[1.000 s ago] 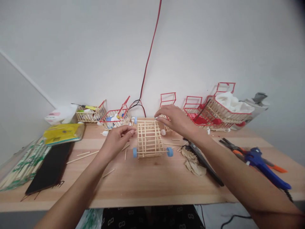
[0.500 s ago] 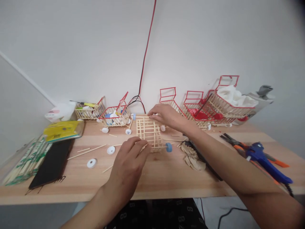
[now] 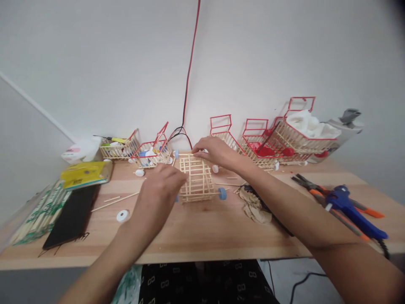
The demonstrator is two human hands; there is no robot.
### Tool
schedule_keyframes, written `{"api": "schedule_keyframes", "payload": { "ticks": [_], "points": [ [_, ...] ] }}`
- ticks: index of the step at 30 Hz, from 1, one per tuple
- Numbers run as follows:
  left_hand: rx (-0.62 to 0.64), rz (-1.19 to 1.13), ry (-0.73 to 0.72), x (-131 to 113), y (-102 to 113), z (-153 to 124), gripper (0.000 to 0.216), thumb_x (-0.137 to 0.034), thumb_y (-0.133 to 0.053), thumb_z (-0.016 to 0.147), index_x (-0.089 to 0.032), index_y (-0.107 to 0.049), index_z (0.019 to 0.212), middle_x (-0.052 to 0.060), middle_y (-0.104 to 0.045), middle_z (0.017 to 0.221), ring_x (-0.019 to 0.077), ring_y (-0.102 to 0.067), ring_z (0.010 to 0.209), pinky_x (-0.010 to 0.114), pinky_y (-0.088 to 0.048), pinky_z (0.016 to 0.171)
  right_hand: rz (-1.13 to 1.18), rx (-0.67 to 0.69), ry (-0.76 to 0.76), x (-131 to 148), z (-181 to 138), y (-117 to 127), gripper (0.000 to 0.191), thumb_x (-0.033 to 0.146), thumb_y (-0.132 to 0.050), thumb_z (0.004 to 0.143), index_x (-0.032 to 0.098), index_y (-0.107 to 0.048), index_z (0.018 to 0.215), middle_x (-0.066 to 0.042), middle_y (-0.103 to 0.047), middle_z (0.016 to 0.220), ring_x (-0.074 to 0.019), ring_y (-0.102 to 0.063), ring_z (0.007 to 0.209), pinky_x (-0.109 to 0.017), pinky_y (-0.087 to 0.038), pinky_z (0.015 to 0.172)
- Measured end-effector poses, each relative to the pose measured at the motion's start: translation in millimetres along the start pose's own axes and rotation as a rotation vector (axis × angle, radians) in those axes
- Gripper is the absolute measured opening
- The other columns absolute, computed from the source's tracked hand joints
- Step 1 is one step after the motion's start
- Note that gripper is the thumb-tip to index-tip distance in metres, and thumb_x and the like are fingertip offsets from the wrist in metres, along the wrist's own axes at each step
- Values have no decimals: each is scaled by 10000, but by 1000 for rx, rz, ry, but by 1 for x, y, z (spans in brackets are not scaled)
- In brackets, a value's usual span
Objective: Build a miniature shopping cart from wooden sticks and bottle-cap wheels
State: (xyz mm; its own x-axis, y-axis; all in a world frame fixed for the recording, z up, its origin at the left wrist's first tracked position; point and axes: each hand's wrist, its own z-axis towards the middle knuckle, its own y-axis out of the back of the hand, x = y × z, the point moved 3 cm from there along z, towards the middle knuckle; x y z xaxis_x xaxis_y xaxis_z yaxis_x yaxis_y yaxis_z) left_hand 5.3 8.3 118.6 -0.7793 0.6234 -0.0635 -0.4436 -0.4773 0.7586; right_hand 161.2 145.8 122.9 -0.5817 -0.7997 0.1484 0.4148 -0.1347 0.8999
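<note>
A small cart [image 3: 198, 182] made of thin wooden sticks lies on the wooden table [image 3: 202, 236], with a blue wheel [image 3: 222, 194] at its near right corner. My right hand [image 3: 214, 153] reaches over its far end, fingers curled down and gripping the top edge. My left hand [image 3: 161, 185] is at the cart's near left corner and covers that corner. It is smeared by motion, so its fingers do not show clearly. A white wheel [image 3: 122, 215] lies on the table to the left of it.
Red-rimmed stick baskets [image 3: 152, 153] [image 3: 297, 137] line the wall. A black slab [image 3: 68, 216], a yellow packet [image 3: 85, 174] and a stick bundle [image 3: 34, 217] lie at left. Crumpled paper [image 3: 255, 207], pliers [image 3: 316, 191] and a blue glue gun [image 3: 356, 212] lie at right. A red-black cable [image 3: 189, 80] hangs down.
My left hand dipped toward me, then moved up to the cart's near left corner. A white wheel that lay by the cart is out of sight. My right hand stayed on the far end.
</note>
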Motion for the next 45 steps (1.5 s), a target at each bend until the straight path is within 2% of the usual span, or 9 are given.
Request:
{"api": "schedule_keyframes", "payload": {
  "ticks": [4,8,13,17,26,34,39,45],
  "points": [
    [29,-54,97,31,-7,10,77,-172,-625,865,-148,-698,871,53,-714,832,194,-623,781,322,-481,714,-11,17,1,1,2,-2,126,202,-617,874,178,-733,915,-51,-735,917,-185,-637,880,-279,-384,759],
    [114,-129,66,44,-24,12,70,-155,-658,838,-166,-710,884,40,-721,836,182,-637,791,296,-479,715,-10,38,-15,1,2,-5,127,201,-610,878,179,-728,920,-53,-731,925,-180,-630,881,-277,-379,758],
    [181,-153,11,47,-33,14,74,-122,-652,830,-154,-710,864,50,-702,811,179,-626,789,289,-476,720,-19,67,-42,2,3,-6,128,210,-608,886,163,-720,923,-64,-729,930,-184,-624,889,-278,-377,762],
    [237,-260,-118,49,-32,16,143,-163,-575,896,-174,-716,921,60,-702,868,170,-619,851,281,-477,750,-21,59,-46,0,3,-9,135,225,-598,893,166,-718,909,-61,-725,909,-180,-621,863,-275,-366,740],
    [276,-368,-234,52,-35,17,208,-213,-515,938,-209,-711,1005,61,-671,913,139,-598,851,249,-467,723,-6,15,-44,-2,5,-15,100,220,-608,874,173,-694,850,-46,-700,847,-174,-590,801,-269,-337,699],
    [307,-418,-246,59,-40,12,235,-180,-506,934,-247,-708,1032,51,-647,940,131,-588,861,239,-450,734,6,-5,-37,-2,6,-17,96,214,-607,871,169,-688,843,-43,-679,828,-167,-567,773,-257,-330,684],
    [305,-424,-210,62,-44,6,237,-165,-509,927,-240,-700,1046,46,-631,938,135,-567,851,254,-439,741,39,-22,-2,-3,6,-22,115,207,-586,886,166,-688,853,-52,-684,853,-174,-582,805,-259,-352,714],
    [278,-425,-253,60,-42,6,250,-130,-491,927,-223,-693,1044,46,-644,917,136,-567,834,247,-427,723,78,-37,-3,1,7,-24,114,191,-580,888,157,-687,869,-67,-687,880,-182,-591,831,-262,-375,735]
  ]
}}
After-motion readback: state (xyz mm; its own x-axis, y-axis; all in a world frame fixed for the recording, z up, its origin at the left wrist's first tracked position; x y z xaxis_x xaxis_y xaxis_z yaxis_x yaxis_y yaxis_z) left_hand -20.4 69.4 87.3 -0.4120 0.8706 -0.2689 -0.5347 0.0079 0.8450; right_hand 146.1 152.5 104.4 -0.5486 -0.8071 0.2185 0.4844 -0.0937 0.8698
